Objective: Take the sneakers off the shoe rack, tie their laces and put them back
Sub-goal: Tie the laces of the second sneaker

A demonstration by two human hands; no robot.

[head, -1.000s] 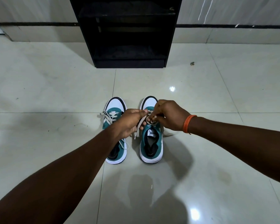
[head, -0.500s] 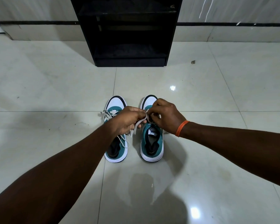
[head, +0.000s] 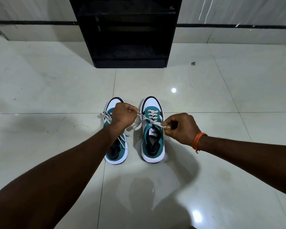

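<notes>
Two teal and white sneakers stand side by side on the tiled floor, toes pointing away from me. Over the right sneaker (head: 153, 139) its off-white laces (head: 146, 120) are stretched taut between my two fists. My left hand (head: 123, 115) grips one lace end above the left sneaker (head: 116, 152) and hides that shoe's middle. My right hand (head: 182, 128), with an orange band on its wrist, pinches the other lace end just right of the right sneaker's tongue. Loose laces trail off the left sneaker's sides.
The black shoe rack (head: 129, 33) stands against the wall straight ahead, its visible shelves bare. Glossy pale floor tiles (head: 221, 100) spread all around. A small dark speck (head: 193, 63) lies on the floor to the right of the rack.
My hands were close together over the right sneaker's laces; now they have pulled apart, left hand up-left and right hand right, drawing the laces tight.
</notes>
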